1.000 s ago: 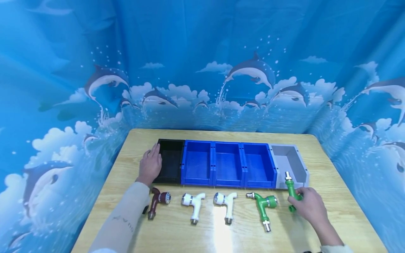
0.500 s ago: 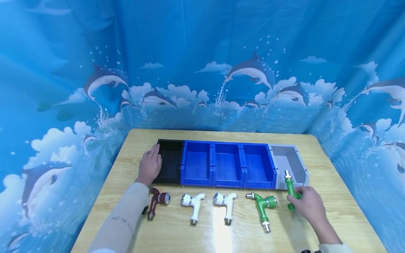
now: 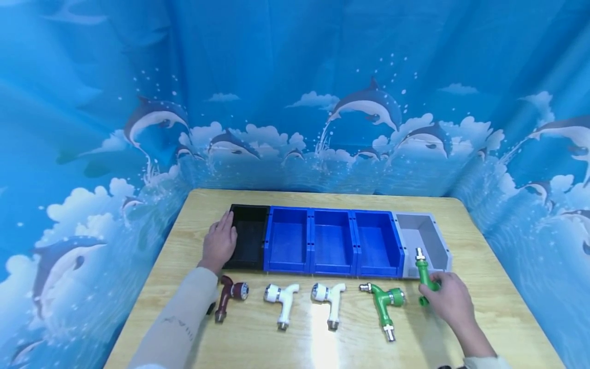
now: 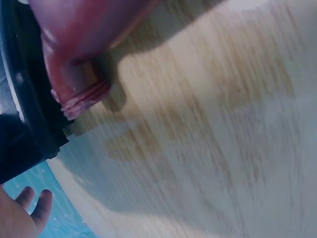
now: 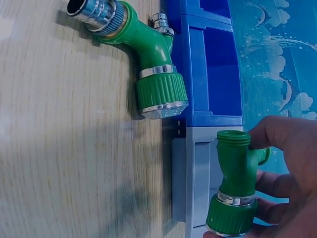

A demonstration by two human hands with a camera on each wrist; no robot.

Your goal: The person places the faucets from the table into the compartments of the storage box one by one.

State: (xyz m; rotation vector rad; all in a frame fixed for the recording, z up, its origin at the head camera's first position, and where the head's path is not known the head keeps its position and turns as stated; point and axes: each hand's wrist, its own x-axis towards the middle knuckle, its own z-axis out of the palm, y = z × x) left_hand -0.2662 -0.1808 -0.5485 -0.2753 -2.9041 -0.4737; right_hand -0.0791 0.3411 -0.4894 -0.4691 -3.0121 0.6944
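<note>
My right hand [image 3: 454, 301] holds a green tap [image 3: 422, 272] over the front edge of the grey bin [image 3: 439, 241]. In the right wrist view its ribbed knob [image 5: 231, 216] sits low among the fingers, and the thumb lies near the open threaded end. Flat along the left side of the black bin [image 3: 249, 238], my left hand [image 3: 218, 245] rests with its fingers straight. Close to the left forearm lies a dark red tap [image 3: 225, 298]; the left wrist view shows it large and blurred. A second green tap [image 3: 381, 305] lies left of my right hand.
Blue bins [image 3: 289, 238] stand in a row between the black and grey ones. Two white taps, one on the left [image 3: 286, 302] and one on the right [image 3: 334, 302], lie before them on the wooden table [image 3: 258, 348]. A dolphin-print curtain [image 3: 295, 77] hangs behind.
</note>
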